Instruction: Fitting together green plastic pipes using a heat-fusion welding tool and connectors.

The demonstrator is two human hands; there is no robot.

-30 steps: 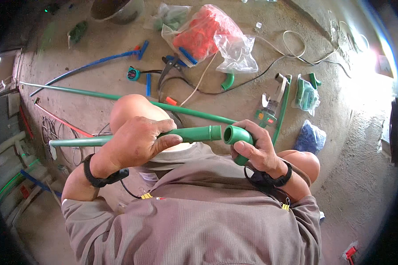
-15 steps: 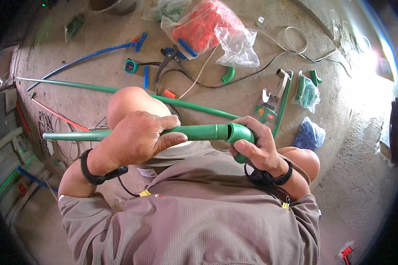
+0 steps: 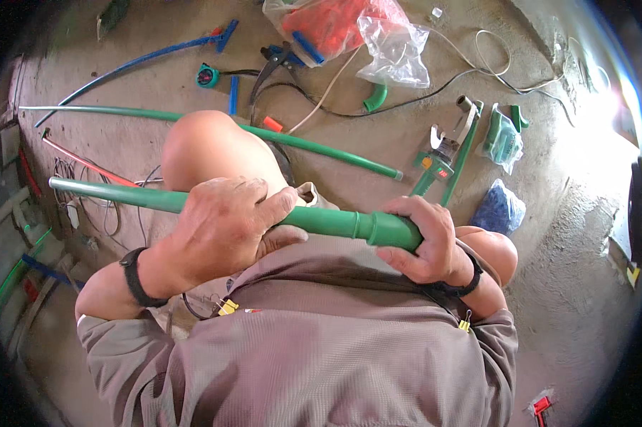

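Across my lap lies a green plastic pipe (image 3: 125,194), its far-left end angled slightly upward in the head view. My left hand (image 3: 232,219) is closed around it, thumb toward the right. At the pipe's right end, a wider green elbow fitting (image 3: 392,230) sits in line with it, its mouth meeting the pipe end past a raised ring. My right hand (image 3: 435,238) grips this fitting, fingers over the top and thumb below. The fitting's bent part is hidden by that hand. How deep the pipe sits inside cannot be seen.
Beyond my knees lie a long green pipe (image 3: 321,148), a blue pipe (image 3: 132,60), a tape measure (image 3: 207,75) and black-handled cutters (image 3: 271,65). A green welding tool (image 3: 435,164) stands right, near a blue bag (image 3: 500,208). Cables (image 3: 442,91) and a bag of red fittings (image 3: 342,32) lie farther off.
The gap between pipe and elbow fitting has closed, and the two now line up. My right hand has turned the fitting and covers its bend. My view has tilted slightly downward.
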